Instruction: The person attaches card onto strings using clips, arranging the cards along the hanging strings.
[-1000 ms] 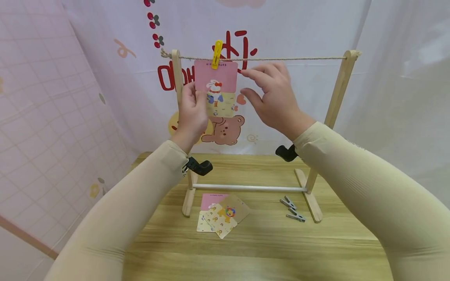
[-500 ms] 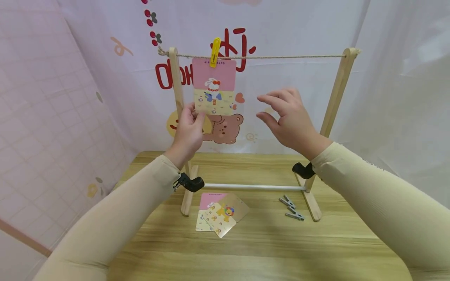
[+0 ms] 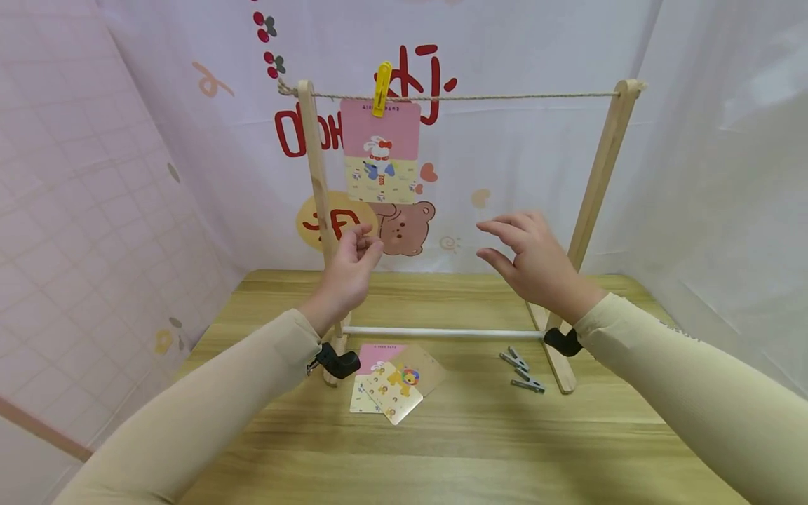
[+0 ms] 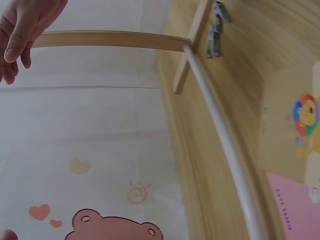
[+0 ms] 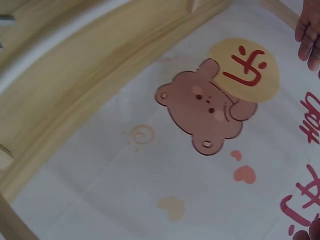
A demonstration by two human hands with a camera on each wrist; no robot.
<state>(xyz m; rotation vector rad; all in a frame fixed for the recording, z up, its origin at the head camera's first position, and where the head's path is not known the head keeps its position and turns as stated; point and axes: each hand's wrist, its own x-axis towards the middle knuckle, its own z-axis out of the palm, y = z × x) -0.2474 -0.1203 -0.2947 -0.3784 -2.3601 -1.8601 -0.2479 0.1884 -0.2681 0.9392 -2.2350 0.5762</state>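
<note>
Left grip (image 3: 346, 275) hovers below and apart from the hanging rabbit card (image 3: 381, 151).

Left hand (image 3: 347, 277) is no longer gripping the pink-and-yellow rabbit card (image 3: 362, 133); it is lowering, now sitting apart below the card's bottom edge. Card is now hanging with neither hand on it. Right hand (image 3: 535, 261), earlier beside the card just under the twine (image 3: 505, 97), is dropping and drawing away, nearing the right wooden upright (image 3: 602, 168).
</note>
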